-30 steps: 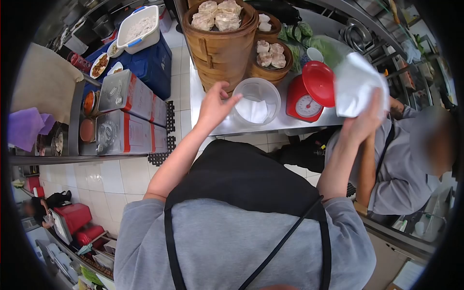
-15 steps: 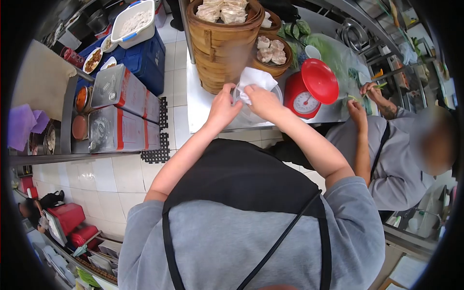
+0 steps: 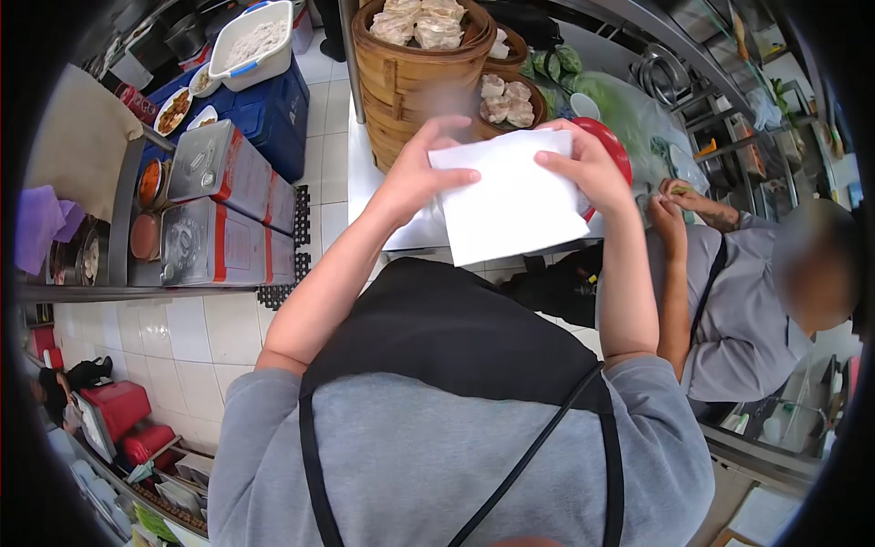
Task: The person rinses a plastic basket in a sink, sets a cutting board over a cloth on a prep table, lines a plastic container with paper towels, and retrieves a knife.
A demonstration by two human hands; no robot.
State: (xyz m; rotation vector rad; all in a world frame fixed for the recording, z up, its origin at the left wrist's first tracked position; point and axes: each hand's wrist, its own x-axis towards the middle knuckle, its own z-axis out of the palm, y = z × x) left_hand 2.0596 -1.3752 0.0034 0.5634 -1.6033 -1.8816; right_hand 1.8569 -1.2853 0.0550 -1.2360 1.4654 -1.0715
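Observation:
A white sheet, paper towel or thin cloth (image 3: 510, 201), is spread nearly flat between my hands above the counter's front edge. My left hand (image 3: 424, 169) grips its upper left corner, thumb on top. At the upper right corner my right hand (image 3: 588, 169) pinches it, thumb also on top. Behind the sheet, the red scale (image 3: 606, 141) shows only in part, and the clear plastic tub is hidden. Beyond my left hand stands a tall bamboo steamer stack (image 3: 401, 100) with dumplings (image 3: 437, 32) on top. A smaller steamer holds several dumplings (image 3: 508, 100).
To the right, a co-worker's hands (image 3: 674, 201) meet over the counter beside bagged greens (image 3: 629, 100). Metal tins with clear lids (image 3: 219, 242) sit on the left shelf. Behind them, a white tub (image 3: 251, 50) rests on a blue cooler (image 3: 264, 118).
The bunched white sheet has come up out of the clear tub and is now opened out between both hands. My left hand has let go of the tub's rim.

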